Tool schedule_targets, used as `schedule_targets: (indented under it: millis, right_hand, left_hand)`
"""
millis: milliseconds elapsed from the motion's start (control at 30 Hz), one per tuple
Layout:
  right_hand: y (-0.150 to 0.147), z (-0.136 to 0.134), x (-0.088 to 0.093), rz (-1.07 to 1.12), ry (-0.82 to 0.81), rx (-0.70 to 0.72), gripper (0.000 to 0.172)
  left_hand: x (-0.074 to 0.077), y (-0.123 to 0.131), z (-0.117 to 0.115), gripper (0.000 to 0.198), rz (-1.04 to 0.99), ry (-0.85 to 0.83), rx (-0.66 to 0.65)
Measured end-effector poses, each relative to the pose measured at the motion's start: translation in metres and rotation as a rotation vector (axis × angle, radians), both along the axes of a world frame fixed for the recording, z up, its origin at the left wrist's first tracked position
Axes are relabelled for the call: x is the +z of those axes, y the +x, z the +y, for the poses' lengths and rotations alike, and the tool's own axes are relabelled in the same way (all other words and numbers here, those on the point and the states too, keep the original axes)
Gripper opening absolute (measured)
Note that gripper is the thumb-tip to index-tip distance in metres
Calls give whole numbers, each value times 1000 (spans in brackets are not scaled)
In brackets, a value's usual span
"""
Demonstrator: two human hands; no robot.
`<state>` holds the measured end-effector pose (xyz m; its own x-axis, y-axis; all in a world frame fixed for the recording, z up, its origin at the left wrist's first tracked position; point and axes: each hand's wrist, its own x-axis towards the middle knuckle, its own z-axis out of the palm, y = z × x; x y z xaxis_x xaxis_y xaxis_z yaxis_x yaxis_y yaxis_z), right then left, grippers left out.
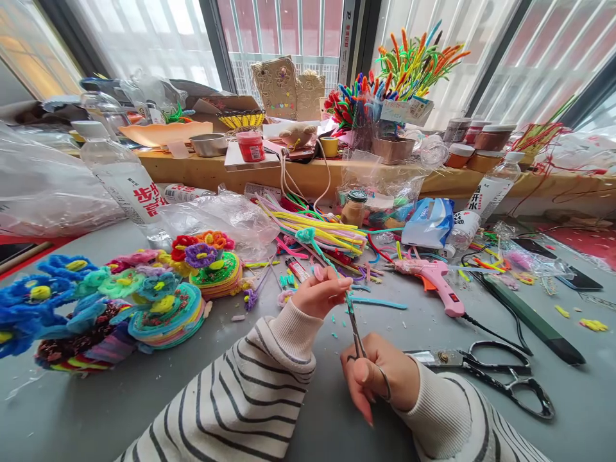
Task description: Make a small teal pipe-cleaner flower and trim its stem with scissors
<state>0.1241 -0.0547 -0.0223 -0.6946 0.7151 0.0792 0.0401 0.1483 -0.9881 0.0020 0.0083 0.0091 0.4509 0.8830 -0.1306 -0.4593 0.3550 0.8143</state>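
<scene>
My left hand (pixel 315 294) pinches the stem of a teal pipe-cleaner flower (pixel 306 236), whose head points up and away. In my right hand (pixel 380 372) is a pair of small metal scissors (pixel 355 330), with the thumb and fingers at the handle loops. The scissor tips meet the lower end of the teal stem beside my left fingertips. Small teal clippings (pixel 335 324) lie scattered on the grey table (pixel 269 398) below. A blue pipe-cleaner piece (pixel 378 302) rests just beyond the scissors.
Pipe-cleaner flower pots (pixel 166 314) stand at the left. A pink glue gun (pixel 436 276) and large black scissors (pixel 500 372) lie at the right. Behind my hands is a heap of colourful pipe cleaners (pixel 312 224). Water bottles (pixel 125 173) and a cluttered wooden ledge (pixel 202 172) stand farther back.
</scene>
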Motion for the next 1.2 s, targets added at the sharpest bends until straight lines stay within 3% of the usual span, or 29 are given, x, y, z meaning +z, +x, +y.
schedule_targets:
  millis: [367, 733, 1200]
  right_hand:
    - [0, 0, 1, -29, -133, -33, 64]
    - [0, -1, -1, -18, 43, -6, 71]
    - [0, 0, 0, -18, -31, -16, 69]
  left_hand:
    - [-2, 0, 0, 29, 21, -7, 19]
    - [0, 2, 0, 31, 50, 26, 39]
    - [-1, 3, 0, 32, 92, 71, 22]
